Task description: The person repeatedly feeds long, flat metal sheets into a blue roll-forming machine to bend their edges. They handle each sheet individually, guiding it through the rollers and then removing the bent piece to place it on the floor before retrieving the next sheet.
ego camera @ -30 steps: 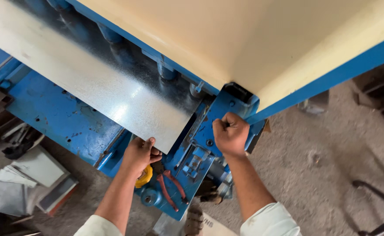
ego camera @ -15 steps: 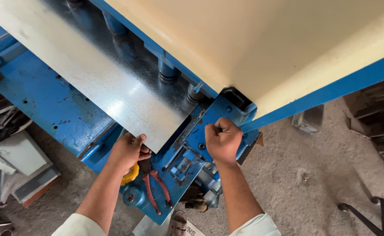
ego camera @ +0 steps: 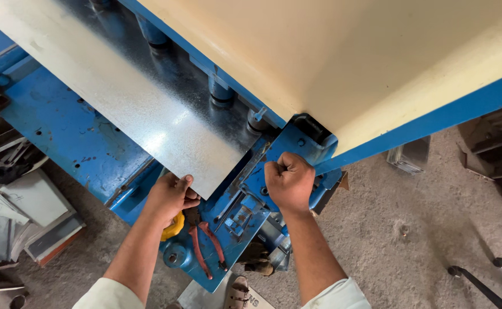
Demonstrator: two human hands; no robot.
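Metal sheet: silvery grey, faint spangled mottling. Machine frame: bright blue, scuffed paint. Upper machine body: cream with blue edge. Pliers: red handles. Object under left hand: yellow. Sleeves: white. Floor: dusty grey-brown. Stacked sheets: pale grey.

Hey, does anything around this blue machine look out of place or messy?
Red-handled pliers lie loose on the blue machine, just below the left hand holding the metal sheet. Sheet offcuts sit in an untidy pile on the floor. No damage visible.
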